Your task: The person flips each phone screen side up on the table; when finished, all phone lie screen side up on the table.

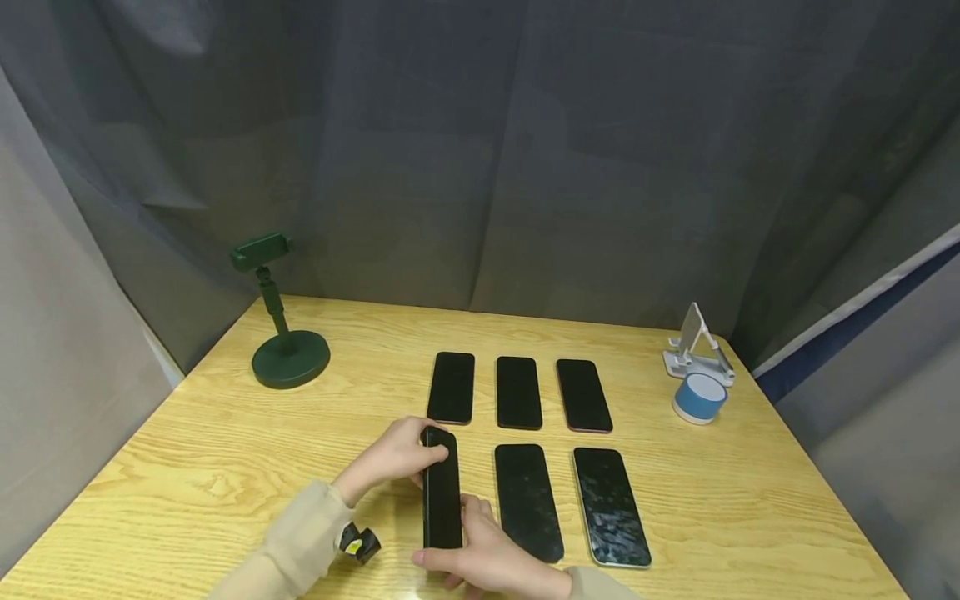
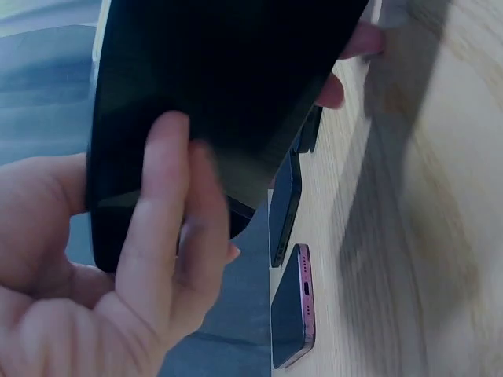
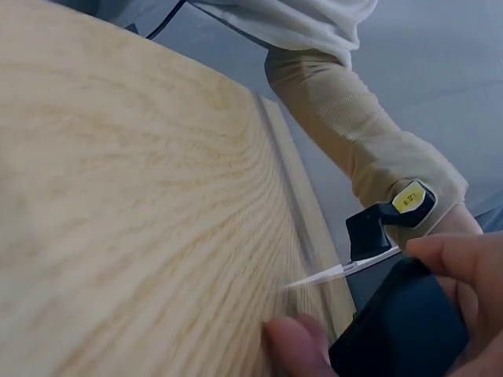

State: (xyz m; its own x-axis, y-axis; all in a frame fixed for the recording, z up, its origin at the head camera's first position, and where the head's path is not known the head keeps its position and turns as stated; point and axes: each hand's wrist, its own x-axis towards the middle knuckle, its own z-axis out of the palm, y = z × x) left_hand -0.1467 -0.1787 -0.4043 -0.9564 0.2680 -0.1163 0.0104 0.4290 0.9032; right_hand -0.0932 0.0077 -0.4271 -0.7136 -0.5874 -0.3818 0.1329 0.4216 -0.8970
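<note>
Both hands hold a black phone (image 1: 442, 504) by its two ends, raised and tilted over the table. My left hand (image 1: 397, 454) grips the far end, its thumb over the screen side. At the near end, my right hand (image 1: 498, 557) pinches the phone's edges. In the left wrist view the dark phone (image 2: 228, 71) fills the top, with the left hand (image 2: 149, 267) around one end. The right wrist view shows the phone (image 3: 409, 326) between the right hand's fingers. Two phones lie to its right: one dark (image 1: 528, 502), one with a smudged, reflective screen (image 1: 612, 507).
Three more phones lie in a row behind: left (image 1: 452, 387), middle (image 1: 518, 392) and right (image 1: 584, 395). A dark green phone stand (image 1: 291, 358) is at the back left. A white folding stand (image 1: 697, 354) and a blue-and-white cylinder (image 1: 701, 398) are at the back right.
</note>
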